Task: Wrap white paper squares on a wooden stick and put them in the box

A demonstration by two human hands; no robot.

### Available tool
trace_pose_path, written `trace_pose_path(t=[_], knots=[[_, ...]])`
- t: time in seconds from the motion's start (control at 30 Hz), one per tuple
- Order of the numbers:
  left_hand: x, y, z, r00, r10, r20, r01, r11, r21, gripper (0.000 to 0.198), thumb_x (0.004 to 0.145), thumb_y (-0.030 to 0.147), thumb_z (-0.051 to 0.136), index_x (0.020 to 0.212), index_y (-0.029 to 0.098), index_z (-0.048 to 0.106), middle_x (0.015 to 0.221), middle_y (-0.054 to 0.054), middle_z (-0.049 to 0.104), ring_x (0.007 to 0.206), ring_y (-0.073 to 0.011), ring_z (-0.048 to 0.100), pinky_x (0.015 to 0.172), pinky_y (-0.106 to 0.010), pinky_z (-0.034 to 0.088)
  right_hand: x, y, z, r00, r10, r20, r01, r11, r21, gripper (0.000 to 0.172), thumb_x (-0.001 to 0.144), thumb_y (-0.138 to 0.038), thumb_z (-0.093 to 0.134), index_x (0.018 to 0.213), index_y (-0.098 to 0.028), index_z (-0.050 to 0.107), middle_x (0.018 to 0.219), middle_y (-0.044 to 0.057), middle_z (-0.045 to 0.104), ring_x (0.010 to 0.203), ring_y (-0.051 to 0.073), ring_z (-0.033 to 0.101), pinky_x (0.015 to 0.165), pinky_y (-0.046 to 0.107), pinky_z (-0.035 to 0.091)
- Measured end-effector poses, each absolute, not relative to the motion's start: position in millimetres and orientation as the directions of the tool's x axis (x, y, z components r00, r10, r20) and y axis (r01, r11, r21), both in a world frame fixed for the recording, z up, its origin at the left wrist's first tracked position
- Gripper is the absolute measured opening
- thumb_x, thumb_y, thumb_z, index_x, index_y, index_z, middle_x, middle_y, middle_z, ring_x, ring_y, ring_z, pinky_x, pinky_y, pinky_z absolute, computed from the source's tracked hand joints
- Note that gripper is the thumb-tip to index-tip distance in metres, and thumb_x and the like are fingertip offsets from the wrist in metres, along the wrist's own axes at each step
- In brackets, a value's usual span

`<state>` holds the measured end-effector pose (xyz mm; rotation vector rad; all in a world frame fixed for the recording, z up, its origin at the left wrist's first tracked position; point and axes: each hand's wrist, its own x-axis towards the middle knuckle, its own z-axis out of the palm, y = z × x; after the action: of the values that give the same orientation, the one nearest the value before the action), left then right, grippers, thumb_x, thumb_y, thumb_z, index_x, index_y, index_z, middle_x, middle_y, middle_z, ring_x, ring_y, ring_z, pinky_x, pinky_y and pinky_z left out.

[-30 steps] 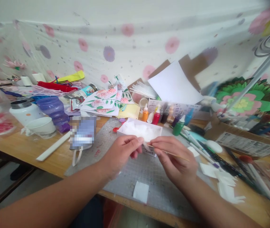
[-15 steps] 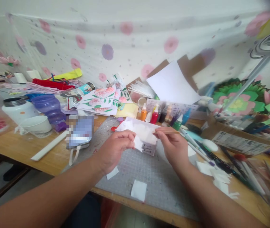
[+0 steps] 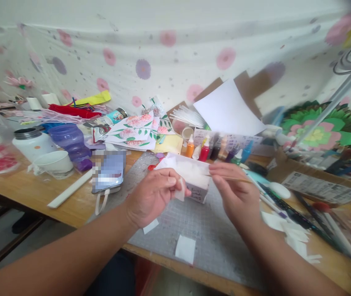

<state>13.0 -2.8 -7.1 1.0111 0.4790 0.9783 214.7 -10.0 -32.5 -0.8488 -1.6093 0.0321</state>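
My left hand [image 3: 155, 191] pinches a small piece of white paper [image 3: 180, 191], seen nearly edge-on in front of a white box. Between the fingers of my right hand [image 3: 237, 191] is a thin wooden stick [image 3: 237, 179], lying almost level; its tip by the fingertips is too small to make out. The open white box [image 3: 198, 193] stands between and behind both hands, with soft white material inside and dark marks on its front. A white paper square [image 3: 185, 249] lies near the front edge of the grey cutting mat [image 3: 212, 246]. Another white piece [image 3: 151, 226] lies partly under my left wrist.
Several paint bottles [image 3: 204, 151] line up behind the box. A phone [image 3: 109, 170] with a cable lies at left, near a white cup [image 3: 53, 164] and a purple container [image 3: 70, 142]. A cardboard box [image 3: 320, 181] and brushes crowd the right.
My left hand has turned the paper piece from facing me to nearly edge-on. My right hand with the stick has shifted a little right, away from it. The whole view has moved slightly.
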Motion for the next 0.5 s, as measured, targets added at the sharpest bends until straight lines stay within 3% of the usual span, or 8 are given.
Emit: trace_pose_path(t=[0.13, 0.27, 0.43, 0.5], knots=[[16, -3, -8, 0.506, 0.862, 0.025, -0.357, 0.183, 0.916, 0.012, 0.070, 0.020, 0.071, 0.066, 0.014, 0.061, 0.066, -0.001, 0.059, 0.068, -0.0149, 0.055, 0.076, -0.034, 0.045, 205, -26, -28, -0.032, 0.578, 0.816, 0.247, 0.795, -0.554, 0.018, 0.084, -0.011, 0.062, 0.094, -0.023, 0.072, 0.090, 0.006, 0.073, 0.089, 0.020, 0.068, 0.081, 0.039, 0.054], [18, -4, -11, 0.459, 0.889, 0.000, -0.311, 0.160, 0.937, 0.019, 0.069, 0.016, 0.074, 0.066, 0.015, 0.055, 0.064, 0.003, 0.054, 0.065, -0.0108, 0.051, 0.070, -0.028, 0.042, 200, -27, -33, 0.033, 0.593, 0.804, 0.057, 0.802, -0.594, 0.021, 0.086, -0.013, 0.060, 0.097, -0.026, 0.072, 0.089, 0.004, 0.075, 0.089, 0.021, 0.068, 0.080, 0.042, 0.055], [19, -5, -11, 0.473, 0.880, -0.032, -0.330, 0.211, 0.920, 0.026, 0.070, 0.017, 0.076, 0.091, 0.019, 0.061, 0.076, 0.002, 0.061, 0.071, -0.0114, 0.055, 0.070, -0.027, 0.043, 199, -29, -32, 0.034, 0.598, 0.801, 0.020, 0.800, -0.599, 0.021, 0.086, -0.014, 0.061, 0.098, -0.026, 0.072, 0.092, 0.005, 0.074, 0.089, 0.022, 0.069, 0.076, 0.042, 0.058], [19, -5, -11, 0.498, 0.867, -0.028, -0.322, 0.215, 0.922, 0.023, 0.071, 0.018, 0.075, 0.092, 0.017, 0.065, 0.078, 0.001, 0.062, 0.072, -0.0113, 0.055, 0.072, -0.028, 0.044, 199, -31, -30, 0.005, 0.592, 0.806, 0.045, 0.805, -0.592, 0.022, 0.086, -0.013, 0.061, 0.099, -0.026, 0.072, 0.094, 0.006, 0.074, 0.090, 0.022, 0.069, 0.078, 0.042, 0.057]])
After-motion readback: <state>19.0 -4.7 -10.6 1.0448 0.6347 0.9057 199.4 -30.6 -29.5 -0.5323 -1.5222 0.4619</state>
